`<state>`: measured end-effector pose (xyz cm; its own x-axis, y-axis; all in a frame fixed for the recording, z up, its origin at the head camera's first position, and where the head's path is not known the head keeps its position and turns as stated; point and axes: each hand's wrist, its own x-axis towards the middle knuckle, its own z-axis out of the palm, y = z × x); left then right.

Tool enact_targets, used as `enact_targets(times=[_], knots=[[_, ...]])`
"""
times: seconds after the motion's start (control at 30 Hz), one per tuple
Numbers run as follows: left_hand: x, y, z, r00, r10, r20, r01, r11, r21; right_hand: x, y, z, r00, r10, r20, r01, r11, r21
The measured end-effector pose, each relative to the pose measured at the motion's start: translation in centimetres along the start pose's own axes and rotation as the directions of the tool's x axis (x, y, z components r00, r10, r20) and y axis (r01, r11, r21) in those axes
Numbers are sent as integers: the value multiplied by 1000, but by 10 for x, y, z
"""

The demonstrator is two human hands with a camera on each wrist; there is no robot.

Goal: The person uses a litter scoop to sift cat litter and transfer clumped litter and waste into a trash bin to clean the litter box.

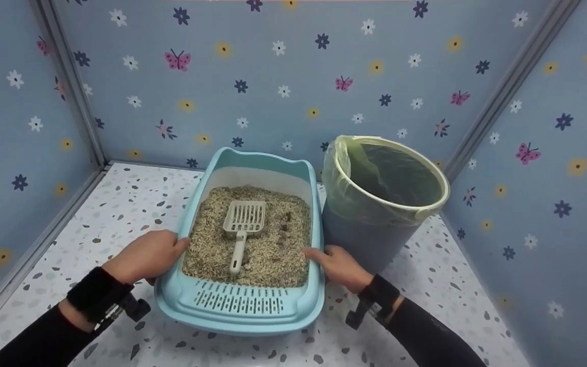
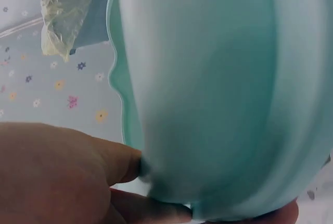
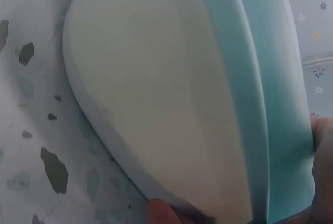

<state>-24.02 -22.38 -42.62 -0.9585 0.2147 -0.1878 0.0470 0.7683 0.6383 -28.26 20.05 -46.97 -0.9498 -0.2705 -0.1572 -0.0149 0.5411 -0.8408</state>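
A blue litter box [image 1: 186, 306] stands on the speckled surface, its low slotted front towards me and its higher back near the wall. Inside lies tan pellet litter [image 1: 273, 265], with a few dark clumps on the right. On top of the litter rests a pale slotted litter scoop [image 1: 239, 250], handle pointing at me. My left hand [image 1: 148, 255] grips the box's left side, thumb over the rim; the left wrist view shows fingers curled beneath. The right hand [image 1: 343, 267] holds the opposite side, thumb on the rim and fingertips [image 3: 161, 212] at the underside.
A grey-blue trash bin [image 1: 365, 244] with a cream rim stands close to the box's right side, lined with a thin yellowish bag [image 1: 343, 191]. Flower-patterned panels [image 1: 283, 66] rise at the back and both sides. Speckled white surface [image 1: 120, 204] lies around the box.
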Motion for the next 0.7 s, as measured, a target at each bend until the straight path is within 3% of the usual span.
enact_targets(times=[0.23, 0.5, 0.7], knots=[[-4, 12, 12, 998, -2, -64, 2, 1000, 1, 5, 6, -12, 998, -46, 31, 47, 999, -27], [-7, 22, 21, 997, -10, -70, 9, 1000, -11, 11, 14, -25, 999, -43, 9, 44, 996, -80], [-4, 19, 22, 998, -26, -64, 25, 999, -32, 9, 13, -26, 999, -34, 3, 34, 994, -101]])
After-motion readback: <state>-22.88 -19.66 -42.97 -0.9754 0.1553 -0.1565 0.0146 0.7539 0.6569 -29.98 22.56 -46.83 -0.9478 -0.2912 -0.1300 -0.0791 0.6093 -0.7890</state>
